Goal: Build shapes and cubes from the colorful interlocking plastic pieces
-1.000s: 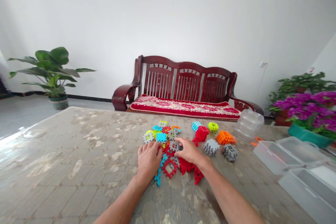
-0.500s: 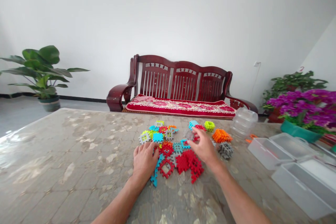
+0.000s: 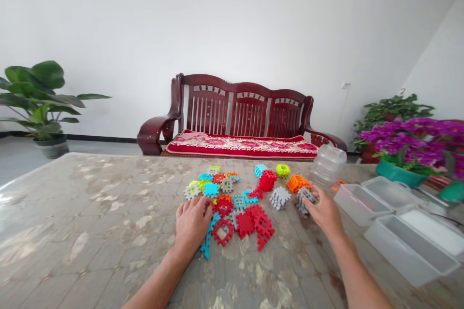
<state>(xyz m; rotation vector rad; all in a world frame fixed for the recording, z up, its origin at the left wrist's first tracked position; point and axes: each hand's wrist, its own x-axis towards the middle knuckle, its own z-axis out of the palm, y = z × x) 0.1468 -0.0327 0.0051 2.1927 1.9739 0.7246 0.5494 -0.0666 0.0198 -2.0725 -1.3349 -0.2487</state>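
Observation:
Toothed interlocking plastic tiles lie on the table in a loose heap. Red tiles (image 3: 250, 222), a square blue tile (image 3: 211, 189) and a grey windowed tile (image 3: 227, 184) are among them. My left hand (image 3: 193, 219) rests palm down at the heap's left edge, fingers loosely stretched, beside long blue tiles (image 3: 206, 241). To the right, my right hand (image 3: 326, 210) has thumb and fingers on a stack of dark grey tiles (image 3: 303, 199). Near it stand a light grey stack (image 3: 280, 198), an orange stack (image 3: 299, 183), a red stack (image 3: 268, 180), a yellow-green stack (image 3: 282, 170) and a light blue stack (image 3: 261, 170).
Clear plastic boxes (image 3: 409, 251) stand open at the right, with a clear rounded container (image 3: 329, 164) behind them. Purple flowers in a teal pot (image 3: 398, 174) are at the right edge. A wooden bench (image 3: 250, 106) stands beyond the table (image 3: 108, 212).
My right hand has moved right, from the middle of the heap to the dark grey stack, uncovering the red and light grey stacks. My left hand stays by the heap; the view has shifted slightly.

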